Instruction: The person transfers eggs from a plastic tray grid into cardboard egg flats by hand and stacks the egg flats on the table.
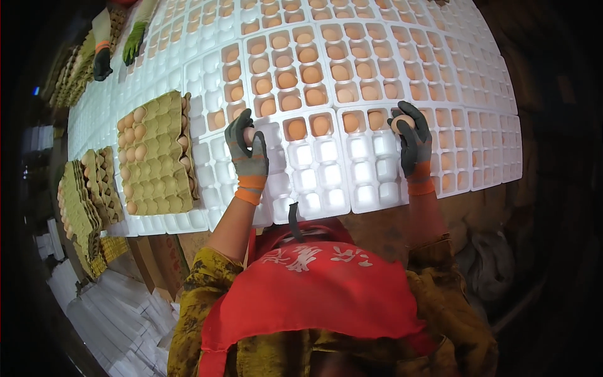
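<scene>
My left hand (pixel 246 158), in a grey and orange work glove, grips a pale egg (pixel 248 136) between thumb and fingers. It is above the white foam egg trays, left of two brown eggs (pixel 309 127) in the top row of a near tray (pixel 289 181). In a matching glove, my right hand (pixel 416 143) pinches another egg (pixel 403 124) over the upper right of the neighbouring tray (pixel 371 158). Two eggs (pixel 363 121) sit in that tray's top row; several cells below show no eggs. My fingers partly cover both held eggs.
A stack of pulp egg flats (pixel 158 165), partly filled, stands on the foam trays at left. More pulp flats (pixel 82 202) are piled beyond. Filled foam trays (pixel 287 70) spread across the far side. At upper left are another person's gloved hands (pixel 134 45). White foam pieces (pixel 120 311) lie below.
</scene>
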The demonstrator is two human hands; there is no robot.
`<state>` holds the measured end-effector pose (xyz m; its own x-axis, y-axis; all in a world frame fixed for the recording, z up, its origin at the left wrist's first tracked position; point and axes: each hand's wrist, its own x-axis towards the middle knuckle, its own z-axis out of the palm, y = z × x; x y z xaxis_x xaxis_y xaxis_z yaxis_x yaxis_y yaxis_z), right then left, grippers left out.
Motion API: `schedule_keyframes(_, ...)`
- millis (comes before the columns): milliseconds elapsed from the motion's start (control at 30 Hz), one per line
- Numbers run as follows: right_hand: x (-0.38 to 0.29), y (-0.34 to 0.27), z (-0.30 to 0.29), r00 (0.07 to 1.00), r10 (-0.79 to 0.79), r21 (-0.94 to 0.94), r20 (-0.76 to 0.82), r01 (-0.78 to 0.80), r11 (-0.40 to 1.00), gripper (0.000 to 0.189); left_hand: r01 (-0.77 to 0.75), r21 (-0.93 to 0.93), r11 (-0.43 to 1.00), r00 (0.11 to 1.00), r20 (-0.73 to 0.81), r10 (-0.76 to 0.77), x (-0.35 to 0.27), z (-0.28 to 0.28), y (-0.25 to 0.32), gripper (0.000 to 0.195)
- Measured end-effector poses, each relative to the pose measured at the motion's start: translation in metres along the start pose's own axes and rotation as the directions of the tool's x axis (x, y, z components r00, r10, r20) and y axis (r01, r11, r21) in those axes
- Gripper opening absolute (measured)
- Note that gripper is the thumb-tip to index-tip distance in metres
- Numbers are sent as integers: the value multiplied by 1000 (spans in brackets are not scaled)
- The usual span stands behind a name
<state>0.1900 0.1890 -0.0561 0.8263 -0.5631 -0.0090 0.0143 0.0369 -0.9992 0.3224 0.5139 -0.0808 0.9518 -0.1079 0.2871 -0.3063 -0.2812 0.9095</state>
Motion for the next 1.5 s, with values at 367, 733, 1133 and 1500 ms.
schedule_keyframes(367,-39,19,45,911,-275,-764,307,408,499,41,-466,348,813,867,362,342,7,-9,-23,48)
schedule_keyframes(733,-79,-60,324,842,-219,-391,494,439,809,33,-181,501,846,982,52,180,13,-274,36,59)
schedule_keyframes(1133,-61,-38,561,710,-92,-332,698,435,837,37,-304,663,684,892,449,-39,30,-491,-38,45)
schedule_keyframes(1500,-33,-76,598,812,120,-793,571,507,339,45,487,-536,690,870,223,-440,53,-505,-77,39)
